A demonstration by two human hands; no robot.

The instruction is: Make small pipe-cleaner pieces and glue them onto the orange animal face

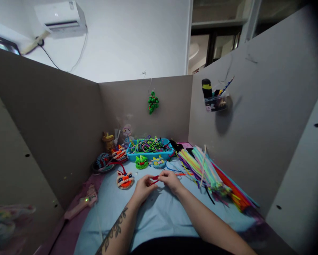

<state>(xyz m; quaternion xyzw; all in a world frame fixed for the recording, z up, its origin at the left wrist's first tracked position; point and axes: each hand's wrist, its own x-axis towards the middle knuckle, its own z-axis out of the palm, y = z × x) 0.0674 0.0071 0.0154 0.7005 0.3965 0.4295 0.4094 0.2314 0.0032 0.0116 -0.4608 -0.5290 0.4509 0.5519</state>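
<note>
Both hands meet over the light blue cloth, pinching a short red pipe cleaner that looks bent into a loop. My left hand grips one side of it, fingers closed. The other side is pinched by the fingertips of my right hand. Left of my left hand lies an orange and white lion-head figure made of fuzzy stems. Beyond the hands sit a green figure and a blue and yellow one.
A blue tray of tangled pipe cleaners stands at the back. Bundles of coloured pipe cleaners lie at right. At left is a pink glue gun with a green light. Grey panels enclose the table; a caddy hangs at right.
</note>
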